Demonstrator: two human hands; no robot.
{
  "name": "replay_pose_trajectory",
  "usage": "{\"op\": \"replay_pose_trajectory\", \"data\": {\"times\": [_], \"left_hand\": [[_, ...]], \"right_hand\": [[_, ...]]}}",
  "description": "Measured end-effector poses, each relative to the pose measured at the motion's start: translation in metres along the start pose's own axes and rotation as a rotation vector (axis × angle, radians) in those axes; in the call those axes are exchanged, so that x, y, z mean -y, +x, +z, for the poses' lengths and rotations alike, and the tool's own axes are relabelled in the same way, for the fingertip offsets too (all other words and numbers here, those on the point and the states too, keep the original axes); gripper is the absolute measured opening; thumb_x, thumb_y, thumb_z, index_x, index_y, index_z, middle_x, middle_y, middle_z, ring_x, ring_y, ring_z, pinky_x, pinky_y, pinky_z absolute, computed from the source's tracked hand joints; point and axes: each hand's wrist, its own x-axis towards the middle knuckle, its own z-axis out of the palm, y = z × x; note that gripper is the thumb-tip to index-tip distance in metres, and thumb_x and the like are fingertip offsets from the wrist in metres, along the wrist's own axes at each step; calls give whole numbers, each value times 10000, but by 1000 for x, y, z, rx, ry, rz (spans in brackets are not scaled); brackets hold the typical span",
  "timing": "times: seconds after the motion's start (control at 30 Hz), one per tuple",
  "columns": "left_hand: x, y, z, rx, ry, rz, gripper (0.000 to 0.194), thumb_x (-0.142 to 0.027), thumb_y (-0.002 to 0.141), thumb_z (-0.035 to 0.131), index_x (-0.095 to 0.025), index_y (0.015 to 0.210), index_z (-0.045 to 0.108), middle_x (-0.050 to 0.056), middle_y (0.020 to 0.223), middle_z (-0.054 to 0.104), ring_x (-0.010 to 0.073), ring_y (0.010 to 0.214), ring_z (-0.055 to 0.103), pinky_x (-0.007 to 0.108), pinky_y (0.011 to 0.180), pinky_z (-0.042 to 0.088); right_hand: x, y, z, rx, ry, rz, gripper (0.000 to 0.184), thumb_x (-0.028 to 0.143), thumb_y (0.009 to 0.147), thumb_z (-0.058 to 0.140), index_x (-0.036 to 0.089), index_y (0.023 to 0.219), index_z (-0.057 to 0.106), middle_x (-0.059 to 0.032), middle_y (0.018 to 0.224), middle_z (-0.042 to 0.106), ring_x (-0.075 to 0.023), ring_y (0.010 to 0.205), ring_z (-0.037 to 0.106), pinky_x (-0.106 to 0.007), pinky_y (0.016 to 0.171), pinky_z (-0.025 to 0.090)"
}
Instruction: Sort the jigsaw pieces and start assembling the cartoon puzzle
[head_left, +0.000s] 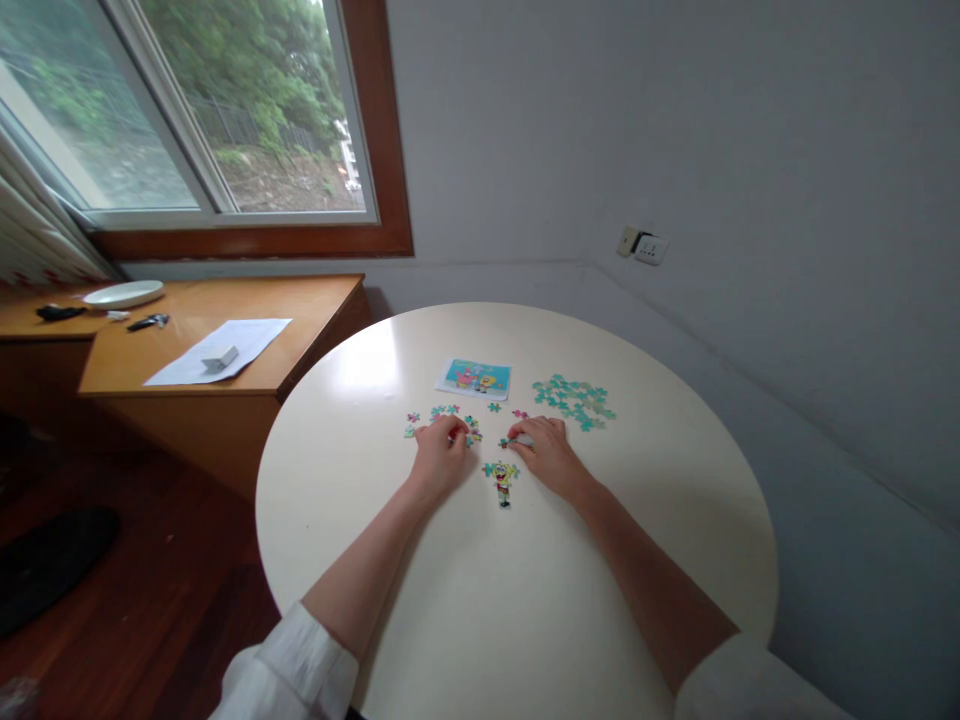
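Observation:
Small jigsaw puzzle pieces lie on the round white table. My left hand point(441, 447) has its fingers curled together among a loose group of coloured pieces point(473, 434); what is between its fingertips, if anything, is hidden. My right hand point(547, 452) is closed, thumb and index finger at a small dark-toned puzzle piece point(504, 443) close to the tabletop. Between the wrists, nearer to me, sits a joined section of puzzle point(502, 482) showing a yellow cartoon sponge figure. Beyond the hands lies a blue picture card point(474, 378) with a pink and a yellow cartoon figure.
A spread of teal puzzle pieces point(576, 402) lies right of the card. Left of the round table point(480, 620), a wooden desk point(322, 310) carries a paper sheet point(259, 335), a small white block point(220, 358) and a white plate point(124, 294). Walls stand behind and right.

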Motion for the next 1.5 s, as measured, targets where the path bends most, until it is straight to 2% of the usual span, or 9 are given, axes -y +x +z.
{"op": "replay_pose_trajectory", "data": {"times": [0.2,0.4,0.53,0.7,0.87,1.07,1.2,1.37,1.5], "left_hand": [[-1,-1,0,7,1,2,188,-75,732,434,-176,679,584,12,722,633,148,707,562,304,722,404],[-4,-2,-1,31,-28,110,124,-119,728,493,-179,676,588,18,715,634,144,695,567,281,710,425],[-10,-5,-2,110,-72,195,77,-194,747,534,-176,704,596,17,709,634,139,693,564,262,689,429],[-12,-7,-1,208,-106,174,84,-186,742,528,-175,717,608,4,677,627,126,652,550,241,634,420],[-12,-7,-2,230,-114,138,105,-179,730,510,-178,705,613,-3,653,618,116,624,525,228,608,407],[-11,-6,0,205,-229,74,94,-145,701,516,-164,678,606,3,650,631,114,615,532,225,600,408],[-10,-5,0,195,-248,55,67,-154,693,543,-156,659,601,7,624,626,116,604,532,226,581,391],[-15,-6,-4,273,-312,47,43,-129,660,555,-157,646,584,-6,600,624,105,580,539,220,573,392],[-15,-6,-7,371,-345,63,88,-126,638,565,-154,714,598,-7,604,633,101,561,544,215,561,395]], "right_hand": [[1,0,-1,8,69,46,47,156,747,616,201,763,612,-8,776,671,-173,790,594,-379,838,302],[12,-1,-6,9,252,-75,75,155,780,559,197,736,602,-13,737,656,-151,707,592,-302,727,418],[20,-4,-9,19,373,-115,93,175,806,519,194,767,601,-21,756,645,-146,702,596,-269,662,459],[26,-5,-11,13,427,-148,110,182,815,502,194,782,606,-36,780,652,-153,733,603,-283,692,476],[28,-5,-10,-22,429,-121,94,217,811,515,201,782,604,-29,768,650,-151,702,602,-286,679,486],[28,-5,-9,-66,405,-62,92,217,793,528,201,788,618,-31,772,659,-154,696,606,-284,674,485],[28,-5,-7,-76,475,6,98,238,776,538,200,761,627,-25,748,671,-155,673,610,-278,641,484],[25,-4,-1,-85,632,93,92,271,734,582,194,752,628,-28,718,675,-167,659,623,-283,613,481],[24,-3,2,-27,725,122,99,273,709,602,189,756,627,-30,717,675,-172,672,631,-287,617,487]]}}
